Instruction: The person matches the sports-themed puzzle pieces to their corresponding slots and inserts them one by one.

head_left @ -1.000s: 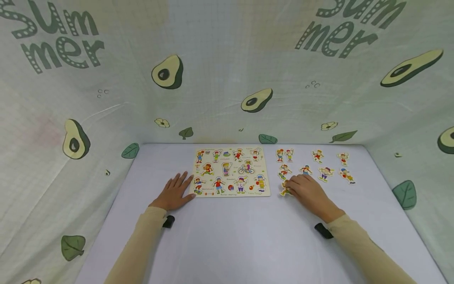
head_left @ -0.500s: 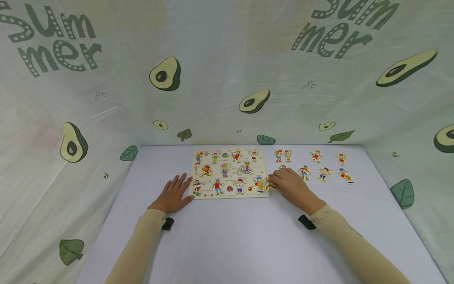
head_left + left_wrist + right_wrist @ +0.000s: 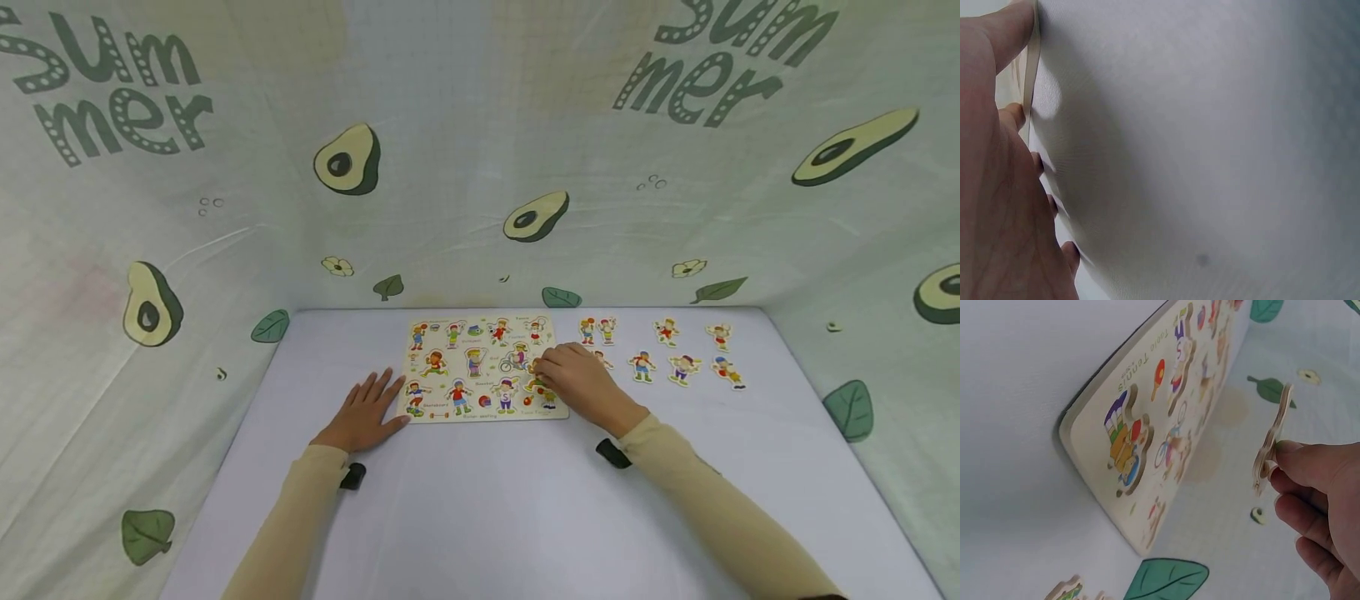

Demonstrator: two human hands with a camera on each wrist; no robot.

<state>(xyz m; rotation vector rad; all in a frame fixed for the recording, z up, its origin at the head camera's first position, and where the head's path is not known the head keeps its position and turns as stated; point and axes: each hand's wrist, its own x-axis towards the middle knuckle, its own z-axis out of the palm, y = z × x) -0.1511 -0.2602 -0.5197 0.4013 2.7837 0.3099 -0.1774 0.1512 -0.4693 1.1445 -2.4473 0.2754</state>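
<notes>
A wooden puzzle board (image 3: 480, 400) printed with children playing sports lies on the white table. My left hand (image 3: 362, 414) rests flat beside it, fingers spread, with the thumb and index fingertips at its left edge. Over the board's right side, my right hand (image 3: 585, 383) pinches a wooden puzzle piece (image 3: 1272, 440) between thumb and fingers. In the right wrist view that piece shows edge-on, raised above the board, so its picture is hidden. The table tennis recess (image 3: 1125, 450) sits near the board's corner. In the left wrist view the left hand (image 3: 1010, 169) lies along the tabletop.
Several loose puzzle pieces lie in rows right of the board, among them a roller skater piece (image 3: 642, 367), a baseball piece (image 3: 683, 369) and a soccer piece (image 3: 666, 332). A printed cloth (image 3: 442, 150) hangs behind the table (image 3: 480, 517).
My right hand has picked up the lower-left loose piece and carried it left, from the table to over the board's right side. The left hand stays put at the board's left edge.
</notes>
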